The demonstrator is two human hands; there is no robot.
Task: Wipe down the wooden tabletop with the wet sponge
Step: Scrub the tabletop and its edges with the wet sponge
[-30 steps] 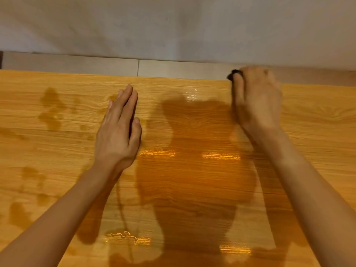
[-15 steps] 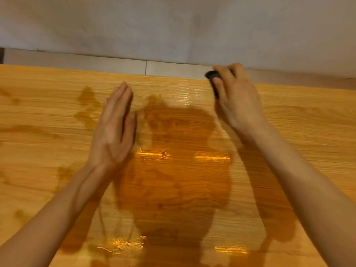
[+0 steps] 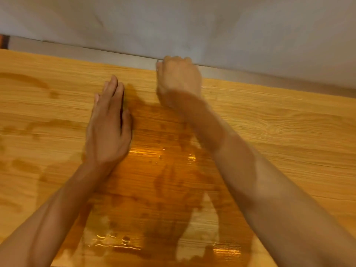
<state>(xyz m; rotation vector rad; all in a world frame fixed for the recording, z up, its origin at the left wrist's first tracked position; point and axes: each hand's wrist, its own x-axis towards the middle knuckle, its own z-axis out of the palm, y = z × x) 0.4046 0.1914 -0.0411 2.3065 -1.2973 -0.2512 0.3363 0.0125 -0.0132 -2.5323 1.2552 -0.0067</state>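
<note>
The wooden tabletop (image 3: 279, 120) fills the head view, and wet streaks and a glossy wet patch (image 3: 163, 170) lie across its middle and left. My right hand (image 3: 179, 81) is curled at the table's far edge, pressed down on the surface. The dark sponge is hidden under its fingers in this blurred frame. My left hand (image 3: 108, 128) lies flat on the wood just left of the right hand, fingers straight and close together, holding nothing.
A grey ledge (image 3: 86, 53) runs along the far edge of the table. Behind it rises a plain pale wall (image 3: 192, 26). The wood to the right (image 3: 308, 151) looks dry, and damp blotches (image 3: 25, 166) mark the left side.
My right hand has slid left along the far edge with the sponge, which no longer shows. The left hand stays flat on the table, and the view has shifted.
</note>
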